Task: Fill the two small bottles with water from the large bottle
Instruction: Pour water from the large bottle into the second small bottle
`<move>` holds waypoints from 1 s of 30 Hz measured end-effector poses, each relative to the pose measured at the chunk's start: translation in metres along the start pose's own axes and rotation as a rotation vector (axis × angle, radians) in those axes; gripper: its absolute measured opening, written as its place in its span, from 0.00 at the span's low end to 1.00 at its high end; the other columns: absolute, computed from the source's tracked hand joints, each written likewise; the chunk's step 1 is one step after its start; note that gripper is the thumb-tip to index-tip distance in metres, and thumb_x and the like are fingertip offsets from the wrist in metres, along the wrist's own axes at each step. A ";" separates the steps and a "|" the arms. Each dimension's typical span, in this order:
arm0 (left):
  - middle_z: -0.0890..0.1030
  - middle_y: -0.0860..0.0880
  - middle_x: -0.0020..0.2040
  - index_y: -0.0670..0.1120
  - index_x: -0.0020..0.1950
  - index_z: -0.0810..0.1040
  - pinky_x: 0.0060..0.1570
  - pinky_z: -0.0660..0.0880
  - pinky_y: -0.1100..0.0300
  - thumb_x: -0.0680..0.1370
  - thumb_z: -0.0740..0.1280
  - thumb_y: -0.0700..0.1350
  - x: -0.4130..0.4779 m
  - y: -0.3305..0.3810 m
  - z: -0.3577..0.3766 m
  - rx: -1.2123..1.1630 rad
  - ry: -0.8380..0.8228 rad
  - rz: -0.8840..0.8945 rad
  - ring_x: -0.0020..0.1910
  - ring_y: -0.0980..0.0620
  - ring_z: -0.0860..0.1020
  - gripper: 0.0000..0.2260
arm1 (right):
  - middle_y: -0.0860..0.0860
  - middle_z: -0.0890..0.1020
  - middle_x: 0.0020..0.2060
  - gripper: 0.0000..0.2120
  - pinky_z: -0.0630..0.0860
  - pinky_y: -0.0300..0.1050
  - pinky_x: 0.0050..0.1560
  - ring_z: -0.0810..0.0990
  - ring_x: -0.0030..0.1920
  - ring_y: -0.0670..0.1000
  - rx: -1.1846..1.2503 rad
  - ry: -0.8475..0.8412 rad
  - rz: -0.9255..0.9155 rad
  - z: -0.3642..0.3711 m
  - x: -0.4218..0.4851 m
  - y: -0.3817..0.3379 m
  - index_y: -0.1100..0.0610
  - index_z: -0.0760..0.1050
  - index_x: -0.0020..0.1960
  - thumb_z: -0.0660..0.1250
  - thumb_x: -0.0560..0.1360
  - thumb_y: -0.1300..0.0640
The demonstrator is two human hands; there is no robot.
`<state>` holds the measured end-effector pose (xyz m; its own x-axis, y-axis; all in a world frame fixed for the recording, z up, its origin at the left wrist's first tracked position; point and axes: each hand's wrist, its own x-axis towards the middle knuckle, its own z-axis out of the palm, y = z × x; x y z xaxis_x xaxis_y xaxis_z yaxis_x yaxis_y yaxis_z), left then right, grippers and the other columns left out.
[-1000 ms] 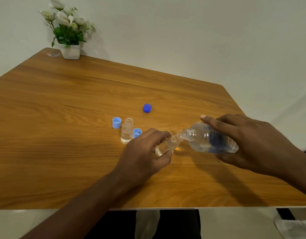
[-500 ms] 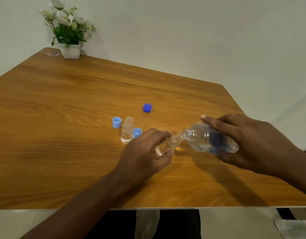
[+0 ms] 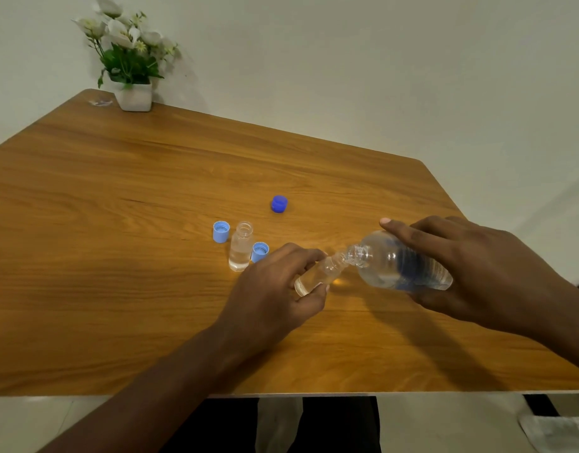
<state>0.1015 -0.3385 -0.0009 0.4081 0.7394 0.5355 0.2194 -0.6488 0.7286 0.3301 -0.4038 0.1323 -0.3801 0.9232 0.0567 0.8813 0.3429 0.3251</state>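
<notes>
My right hand (image 3: 471, 273) grips the large clear bottle (image 3: 389, 264), tipped almost level with its open mouth pointing left. That mouth meets the neck of a small clear bottle (image 3: 317, 273), tilted and held between the thumb and fingers of my left hand (image 3: 275, 292). A little water lies in the small bottle's base. The other small bottle (image 3: 240, 245) stands upright and uncapped to the left, holding water.
Two light blue caps (image 3: 221, 231) (image 3: 259, 251) lie beside the standing small bottle. A dark blue cap (image 3: 279, 203) lies farther back on the wooden table (image 3: 118, 191). A white pot of flowers (image 3: 133, 93) stands at the far left corner.
</notes>
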 end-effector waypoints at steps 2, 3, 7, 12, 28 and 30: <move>0.78 0.55 0.47 0.50 0.58 0.77 0.38 0.78 0.52 0.72 0.67 0.51 0.000 0.000 0.000 -0.001 0.002 -0.002 0.45 0.55 0.78 0.16 | 0.49 0.80 0.51 0.47 0.70 0.37 0.33 0.80 0.44 0.52 0.002 -0.005 0.002 0.000 0.000 0.000 0.49 0.61 0.75 0.78 0.62 0.42; 0.78 0.55 0.47 0.50 0.58 0.77 0.39 0.78 0.52 0.72 0.67 0.51 0.000 0.000 0.000 0.001 0.002 -0.002 0.45 0.55 0.78 0.16 | 0.49 0.80 0.51 0.47 0.70 0.38 0.33 0.80 0.44 0.52 0.004 -0.005 0.002 0.000 0.000 0.000 0.49 0.61 0.75 0.78 0.62 0.42; 0.78 0.55 0.47 0.49 0.59 0.77 0.39 0.78 0.52 0.72 0.67 0.51 -0.001 0.000 0.000 0.000 -0.008 -0.007 0.46 0.55 0.78 0.16 | 0.50 0.80 0.51 0.47 0.72 0.39 0.32 0.80 0.44 0.52 0.008 -0.011 0.003 0.000 -0.001 0.000 0.50 0.61 0.75 0.78 0.62 0.43; 0.79 0.54 0.48 0.49 0.59 0.77 0.39 0.78 0.52 0.72 0.67 0.51 -0.001 -0.001 0.000 0.010 -0.015 -0.004 0.47 0.55 0.78 0.16 | 0.49 0.80 0.51 0.47 0.75 0.41 0.30 0.79 0.44 0.52 0.023 -0.021 0.010 0.001 -0.002 -0.001 0.49 0.60 0.76 0.77 0.62 0.42; 0.78 0.57 0.47 0.52 0.58 0.77 0.43 0.78 0.55 0.71 0.70 0.48 0.002 0.007 -0.004 -0.069 0.024 -0.054 0.47 0.56 0.79 0.15 | 0.45 0.78 0.55 0.43 0.64 0.31 0.36 0.72 0.45 0.44 0.185 -0.015 0.104 0.017 -0.005 -0.005 0.43 0.54 0.77 0.65 0.66 0.35; 0.79 0.57 0.47 0.52 0.57 0.78 0.44 0.78 0.57 0.71 0.71 0.46 0.003 0.008 -0.004 -0.090 0.033 -0.072 0.47 0.55 0.79 0.15 | 0.44 0.77 0.56 0.43 0.69 0.34 0.37 0.72 0.46 0.42 0.254 0.005 0.129 0.020 -0.005 -0.007 0.42 0.53 0.76 0.64 0.66 0.34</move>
<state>0.1007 -0.3404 0.0085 0.3642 0.7898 0.4935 0.1658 -0.5764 0.8001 0.3321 -0.4076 0.1108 -0.2609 0.9614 0.0870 0.9644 0.2555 0.0683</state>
